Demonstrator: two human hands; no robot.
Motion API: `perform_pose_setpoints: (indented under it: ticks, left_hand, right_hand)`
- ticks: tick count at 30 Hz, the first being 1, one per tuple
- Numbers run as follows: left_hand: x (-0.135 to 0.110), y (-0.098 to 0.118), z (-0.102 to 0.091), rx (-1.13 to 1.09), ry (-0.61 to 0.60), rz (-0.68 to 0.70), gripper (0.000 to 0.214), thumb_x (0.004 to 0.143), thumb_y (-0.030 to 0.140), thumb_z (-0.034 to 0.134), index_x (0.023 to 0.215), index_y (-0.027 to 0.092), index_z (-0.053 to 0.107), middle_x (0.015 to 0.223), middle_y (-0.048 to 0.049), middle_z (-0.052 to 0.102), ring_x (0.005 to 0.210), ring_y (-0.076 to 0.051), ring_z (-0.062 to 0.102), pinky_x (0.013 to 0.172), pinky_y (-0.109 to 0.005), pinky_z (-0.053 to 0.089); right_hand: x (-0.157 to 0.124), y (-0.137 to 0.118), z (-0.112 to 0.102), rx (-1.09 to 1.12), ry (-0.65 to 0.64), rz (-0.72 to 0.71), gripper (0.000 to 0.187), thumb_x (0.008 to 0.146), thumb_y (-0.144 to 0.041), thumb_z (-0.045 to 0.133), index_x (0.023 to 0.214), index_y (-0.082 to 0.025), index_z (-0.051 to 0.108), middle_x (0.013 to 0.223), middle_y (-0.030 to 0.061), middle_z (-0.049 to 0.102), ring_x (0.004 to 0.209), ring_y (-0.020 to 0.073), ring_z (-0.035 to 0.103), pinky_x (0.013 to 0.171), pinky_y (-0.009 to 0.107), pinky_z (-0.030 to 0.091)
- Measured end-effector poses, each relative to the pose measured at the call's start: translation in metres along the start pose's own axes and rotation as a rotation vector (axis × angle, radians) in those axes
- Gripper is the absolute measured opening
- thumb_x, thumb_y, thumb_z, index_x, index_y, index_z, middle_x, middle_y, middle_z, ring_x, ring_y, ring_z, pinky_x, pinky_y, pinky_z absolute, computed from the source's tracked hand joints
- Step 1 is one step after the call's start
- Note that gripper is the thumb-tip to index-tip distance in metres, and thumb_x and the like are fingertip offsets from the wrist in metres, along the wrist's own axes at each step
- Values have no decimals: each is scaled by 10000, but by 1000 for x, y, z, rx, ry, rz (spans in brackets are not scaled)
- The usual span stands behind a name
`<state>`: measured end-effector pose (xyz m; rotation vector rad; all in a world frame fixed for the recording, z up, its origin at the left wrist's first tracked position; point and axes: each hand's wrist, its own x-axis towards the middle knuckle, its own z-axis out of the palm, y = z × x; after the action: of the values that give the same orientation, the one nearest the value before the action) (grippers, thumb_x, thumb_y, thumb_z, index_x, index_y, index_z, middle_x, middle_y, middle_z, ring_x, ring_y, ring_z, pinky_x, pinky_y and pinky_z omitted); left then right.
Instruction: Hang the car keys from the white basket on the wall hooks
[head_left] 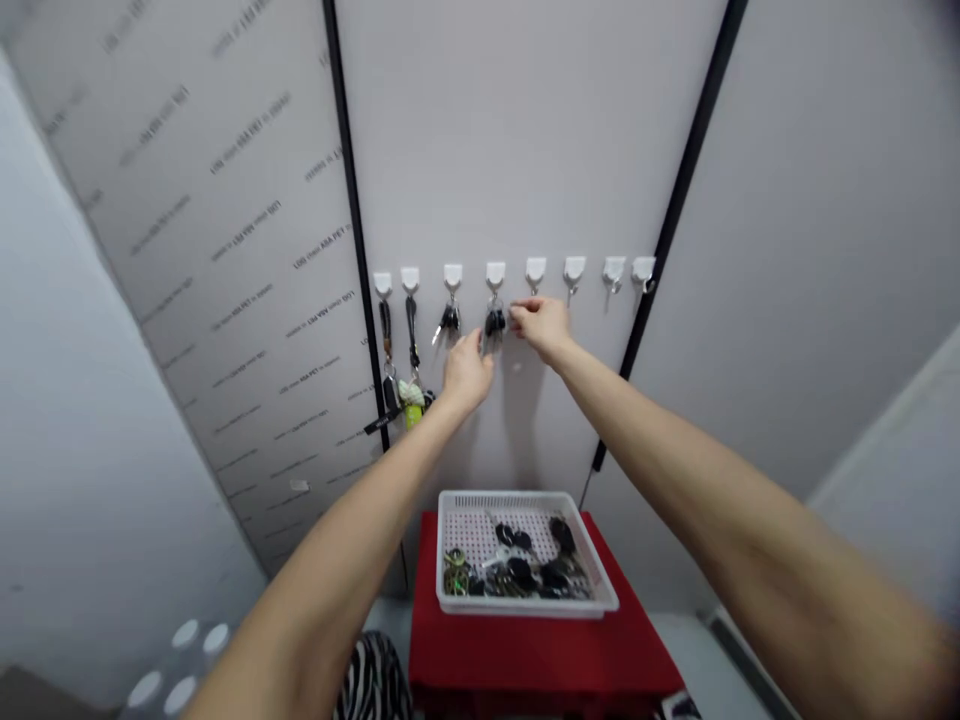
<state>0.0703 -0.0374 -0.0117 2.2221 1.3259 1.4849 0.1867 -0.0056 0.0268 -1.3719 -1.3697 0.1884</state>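
Note:
A bunch of black-headed keys [495,322] hangs by a ring from a white wall hook [496,272], between my two hands. My left hand [468,372] is just below and left of it, with thumb and fingers drawn together at the key blades; whether they grip one is hard to see. On the other side, my right hand [543,324] is closed in a pinch close to the keys, below the hook to the right [535,268]. What lies between those fingertips is too small to make out. Another key bunch [449,318] hangs to the left.
Two dark straps [412,330] with keys and a yellow-green charm [413,413] hang at the row's left end. More white hooks [614,268] run to the right. Below, a white plastic basket [525,606] with several keys and rings stands on a red surface [540,655].

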Motion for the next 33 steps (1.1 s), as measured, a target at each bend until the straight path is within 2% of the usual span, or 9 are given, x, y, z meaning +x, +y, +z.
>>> perform_pose_setpoints:
  ticks: [2,4,6,9,13,17,23,28,33]
  left_hand:
    - [-20,-11,7,-63,-10,6,379,637,94,410,1016,105,395,956,-88,489,812,-116,480,748,-249,370]
    - [-47,-26,16,-100,-59,-13,369,637,94,406,1006,121,402,948,-75,493,805,-107,479,741,-241,376]
    - [-79,-41,28,-101,-148,-73,353,636,95,406,986,132,419,928,-66,504,793,-105,481,734,-241,380]
    - [-127,-64,49,-43,-308,-170,325,633,103,407,954,124,451,899,-68,521,766,-110,487,732,-244,379]
    - [-172,-82,69,48,-473,-215,305,629,103,394,920,117,485,880,-69,533,779,-123,481,739,-240,366]
    - [-189,-85,77,82,-579,-218,307,630,115,387,917,137,494,904,-56,531,837,-131,464,755,-230,350]
    - [-191,-86,79,141,-642,-178,302,638,129,376,909,144,508,915,-59,524,872,-139,444,780,-229,327]
    - [-191,-87,79,162,-669,-118,292,627,128,377,876,152,527,883,-62,524,852,-149,442,781,-242,321]
    - [-191,-86,78,147,-666,-129,275,629,124,368,842,151,539,859,-59,528,842,-148,444,781,-243,322]
  right_hand:
    - [-22,19,-3,-20,-62,9,292,677,-261,371,889,-100,489,758,61,547,573,67,500,553,209,402]
    - [-55,44,-4,-45,-172,52,274,667,-237,390,870,-93,504,711,58,562,547,70,490,536,201,397]
    - [-97,73,-2,-71,-303,100,207,623,-179,443,770,-79,549,613,51,574,504,78,485,522,200,395]
    - [-159,116,3,-112,-443,148,120,562,-126,490,636,-98,580,603,53,594,535,108,510,548,210,396]
    - [-206,152,8,-314,-595,123,166,608,-180,452,688,-130,588,656,49,602,594,126,523,590,221,382]
    - [-214,159,10,-480,-619,21,219,640,-191,417,784,-143,576,810,69,584,744,139,511,676,213,351]
    - [-212,154,18,-659,-672,38,232,663,-202,384,789,-152,573,831,91,575,770,158,510,688,226,335]
    - [-211,152,21,-610,-702,-45,269,654,-169,383,871,-185,542,876,70,554,844,148,473,712,221,321]
    - [-208,155,24,-573,-745,-72,200,630,-160,398,716,-170,578,765,59,569,747,140,489,659,216,332]
